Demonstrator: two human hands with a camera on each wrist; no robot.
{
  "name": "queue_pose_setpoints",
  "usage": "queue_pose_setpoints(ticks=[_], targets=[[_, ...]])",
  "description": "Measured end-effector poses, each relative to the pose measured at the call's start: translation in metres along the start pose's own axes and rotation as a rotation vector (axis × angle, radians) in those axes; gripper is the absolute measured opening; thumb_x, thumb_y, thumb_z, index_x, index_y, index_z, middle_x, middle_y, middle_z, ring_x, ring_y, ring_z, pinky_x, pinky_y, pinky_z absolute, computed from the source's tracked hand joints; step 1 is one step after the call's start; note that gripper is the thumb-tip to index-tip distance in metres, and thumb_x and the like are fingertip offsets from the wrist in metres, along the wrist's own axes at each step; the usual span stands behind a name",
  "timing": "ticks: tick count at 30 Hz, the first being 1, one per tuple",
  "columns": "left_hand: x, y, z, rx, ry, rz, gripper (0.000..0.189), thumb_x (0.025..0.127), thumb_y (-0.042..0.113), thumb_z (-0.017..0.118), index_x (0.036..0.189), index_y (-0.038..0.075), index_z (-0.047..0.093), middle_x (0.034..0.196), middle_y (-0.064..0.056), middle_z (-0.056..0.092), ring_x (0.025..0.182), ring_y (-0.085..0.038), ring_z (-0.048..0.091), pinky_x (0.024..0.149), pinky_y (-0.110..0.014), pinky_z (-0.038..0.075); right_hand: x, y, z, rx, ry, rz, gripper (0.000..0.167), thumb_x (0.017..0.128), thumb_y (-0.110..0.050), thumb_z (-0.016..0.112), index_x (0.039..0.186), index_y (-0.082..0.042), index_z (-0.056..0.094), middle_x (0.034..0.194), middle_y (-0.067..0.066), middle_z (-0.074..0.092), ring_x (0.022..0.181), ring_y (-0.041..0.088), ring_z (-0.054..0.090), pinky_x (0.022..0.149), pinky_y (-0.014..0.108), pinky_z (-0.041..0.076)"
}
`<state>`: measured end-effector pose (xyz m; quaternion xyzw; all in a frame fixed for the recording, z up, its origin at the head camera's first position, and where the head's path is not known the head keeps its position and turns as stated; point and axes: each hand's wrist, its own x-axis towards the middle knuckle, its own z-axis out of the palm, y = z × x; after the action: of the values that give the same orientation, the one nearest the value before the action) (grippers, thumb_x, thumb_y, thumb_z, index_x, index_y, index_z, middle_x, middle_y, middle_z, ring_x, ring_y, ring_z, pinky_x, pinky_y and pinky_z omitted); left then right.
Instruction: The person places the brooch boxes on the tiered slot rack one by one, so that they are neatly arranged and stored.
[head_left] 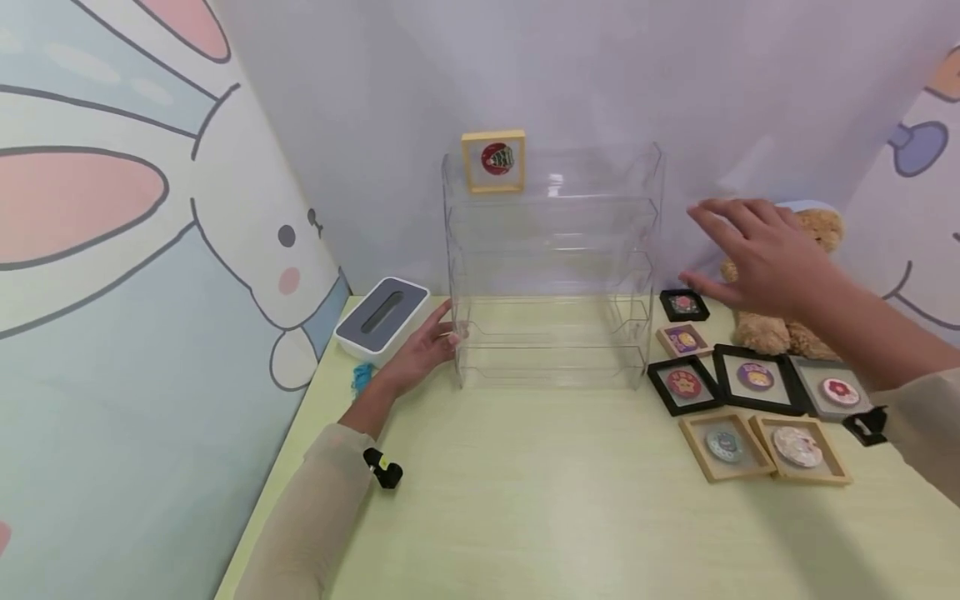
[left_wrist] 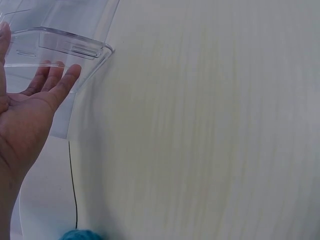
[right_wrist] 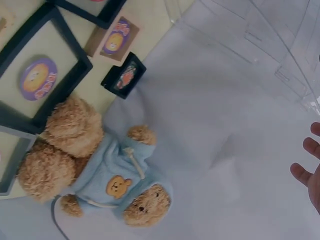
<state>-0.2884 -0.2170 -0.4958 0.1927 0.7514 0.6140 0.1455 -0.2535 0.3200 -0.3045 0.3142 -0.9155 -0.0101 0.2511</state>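
A clear acrylic tiered rack (head_left: 553,347) stands on the table against the wall. One light-wood frame (head_left: 471,162) with a red round badge sits at the left of its top tier. My left hand (head_left: 423,348) is at the rack's lower left side, fingers extended, fingertips right at the clear side panel (left_wrist: 70,42) in the left wrist view. My right hand (head_left: 765,250) is raised in the air right of the rack, fingers spread and holding nothing. Only its fingertips (right_wrist: 312,146) and part of the palm show at the right wrist view's edge.
Several badge frames lie right of the rack, among them a black frame (head_left: 684,405) and a wooden frame (head_left: 708,471). A teddy bear (right_wrist: 107,172) in a blue hoodie is behind them. Left stand a tissue box (head_left: 352,327) and a small blue item (head_left: 362,377).
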Motion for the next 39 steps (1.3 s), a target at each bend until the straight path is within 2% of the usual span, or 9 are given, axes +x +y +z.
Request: queue_pose_setpoints(ticks=[8, 11, 13, 18, 20, 26, 32, 37, 39], targets=[[0.0, 0.0, -0.001, -0.025, 0.005, 0.01, 0.078, 0.116, 0.02, 0.059, 0.178, 0.039, 0.015, 0.17, -0.024, 0.045, 0.154, -0.046, 0.051, 0.125, -0.061, 0.046, -0.055, 0.01, 0.006, 0.015, 0.036, -0.021, 0.102, 0.104, -0.085, 0.042, 0.158, 0.001, 0.054, 0.15, 0.031, 0.059, 0.129, 0.059, 0.054, 0.101, 0.08, 0.044], [-0.001, 0.001, -0.001, -0.027, 0.004, 0.007, 0.078, 0.116, 0.021, 0.059, 0.178, 0.04, 0.015, 0.171, -0.023, 0.045, 0.155, -0.046, 0.05, 0.126, -0.062, 0.045, -0.077, 0.012, 0.008, 0.001, 0.003, -0.008, 0.1, 0.103, -0.083, 0.049, 0.154, 0.002, 0.057, 0.147, 0.031, 0.062, 0.128, 0.059, 0.056, 0.093, 0.079, 0.047], [-0.001, 0.002, -0.001, -0.026, 0.003, 0.005, 0.078, 0.117, 0.021, 0.059, 0.178, 0.04, 0.015, 0.17, -0.023, 0.045, 0.155, -0.046, 0.05, 0.126, -0.062, 0.044, -0.091, 0.012, 0.01, -0.009, -0.034, 0.003, 0.095, 0.101, -0.077, 0.061, 0.153, 0.002, 0.058, 0.145, 0.03, 0.063, 0.125, 0.058, 0.057, 0.09, 0.078, 0.047], [-0.003, 0.004, -0.001, -0.015, 0.004, 0.009, 0.078, 0.117, 0.022, 0.059, 0.178, 0.041, 0.015, 0.17, -0.023, 0.045, 0.155, -0.047, 0.05, 0.125, -0.063, 0.045, -0.125, 0.011, 0.018, 0.037, -0.117, 0.016, 0.089, 0.088, -0.058, 0.088, 0.149, 0.002, 0.062, 0.143, 0.028, 0.065, 0.124, 0.054, 0.059, 0.098, 0.073, 0.046], [-0.003, 0.004, -0.001, -0.012, 0.003, 0.012, 0.077, 0.117, 0.022, 0.059, 0.178, 0.041, 0.015, 0.171, -0.023, 0.045, 0.155, -0.046, 0.05, 0.125, -0.063, 0.045, -0.138, 0.01, 0.021, 0.047, -0.146, 0.034, 0.089, 0.082, -0.053, 0.093, 0.147, 0.001, 0.064, 0.143, 0.026, 0.066, 0.125, 0.052, 0.059, 0.097, 0.072, 0.048], [-0.002, 0.003, 0.0, -0.029, -0.01, 0.015, 0.078, 0.116, 0.025, 0.06, 0.178, 0.039, 0.014, 0.171, -0.023, 0.045, 0.157, -0.045, 0.049, 0.125, -0.059, 0.047, -0.177, 0.003, 0.032, 0.054, -0.222, 0.102, 0.085, 0.075, -0.047, 0.099, 0.141, -0.003, 0.068, 0.137, 0.021, 0.068, 0.121, 0.047, 0.06, 0.088, 0.071, 0.053], [-0.001, 0.002, 0.001, -0.06, -0.007, 0.022, 0.078, 0.116, 0.022, 0.06, 0.179, 0.037, 0.014, 0.169, -0.025, 0.046, 0.156, -0.047, 0.049, 0.123, -0.054, 0.049, -0.206, -0.003, 0.042, 0.074, -0.3, 0.135, 0.079, 0.074, -0.05, 0.1, 0.133, -0.005, 0.074, 0.132, 0.017, 0.07, 0.119, 0.044, 0.061, 0.091, 0.068, 0.053], [-0.001, 0.0, 0.001, -0.029, -0.001, 0.012, 0.078, 0.117, 0.023, 0.059, 0.178, 0.039, 0.015, 0.169, -0.023, 0.046, 0.154, -0.046, 0.051, 0.122, -0.051, 0.051, -0.227, -0.007, 0.05, 0.109, -0.347, 0.148, 0.074, 0.072, -0.046, 0.102, 0.128, -0.007, 0.076, 0.128, 0.013, 0.071, 0.113, 0.04, 0.061, 0.086, 0.063, 0.054], [-0.001, -0.001, 0.001, -0.03, -0.002, 0.011, 0.078, 0.117, 0.022, 0.059, 0.178, 0.039, 0.014, 0.17, -0.023, 0.046, 0.154, -0.046, 0.051, 0.121, -0.048, 0.052, -0.233, -0.009, 0.053, 0.128, -0.336, 0.144, 0.073, 0.07, -0.043, 0.104, 0.127, -0.008, 0.077, 0.125, 0.011, 0.07, 0.112, 0.039, 0.062, 0.099, 0.063, 0.05]])
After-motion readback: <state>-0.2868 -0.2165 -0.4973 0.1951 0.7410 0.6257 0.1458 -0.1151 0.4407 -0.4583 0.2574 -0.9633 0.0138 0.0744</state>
